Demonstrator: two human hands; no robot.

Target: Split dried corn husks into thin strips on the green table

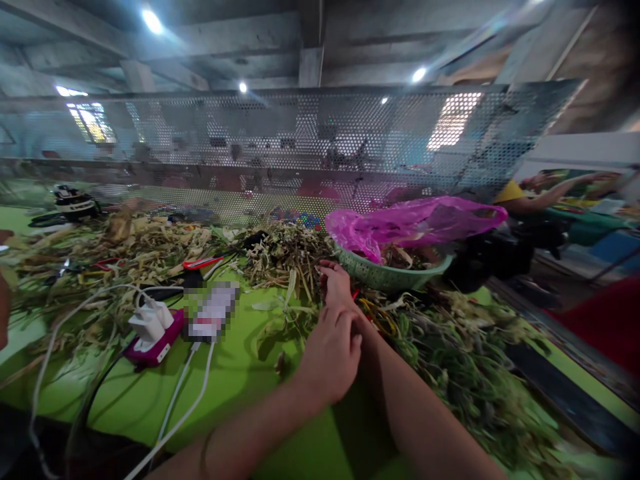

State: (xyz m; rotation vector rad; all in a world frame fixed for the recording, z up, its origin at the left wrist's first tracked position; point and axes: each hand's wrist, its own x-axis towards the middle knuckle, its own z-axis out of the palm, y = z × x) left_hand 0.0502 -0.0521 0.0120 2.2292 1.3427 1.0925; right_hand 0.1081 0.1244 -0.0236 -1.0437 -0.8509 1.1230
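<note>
My left hand (331, 353) lies across my right wrist, its fingers bent over it and its thumb on the near side. Beyond it, my right hand (335, 281) is loosely curled with its fingers partly apart, and I make out nothing held in it. A heap of dried plant stalks (287, 250) lies just past its fingertips. Close by on the right stands a green plastic basket (395, 275) with a pink plastic bag (410, 223) over its top. Green leafy stems (475, 353) spread on the green table (240, 393), right of my right forearm.
A phone (214, 310), blurred out, lies left of my hands with white cables. Beside it is a purple power strip (159, 340) with white plugs. A red-handled tool (203, 262) lies behind. A perforated metal screen (280, 147) rises at the back. Another person's arm (555, 193) shows far right.
</note>
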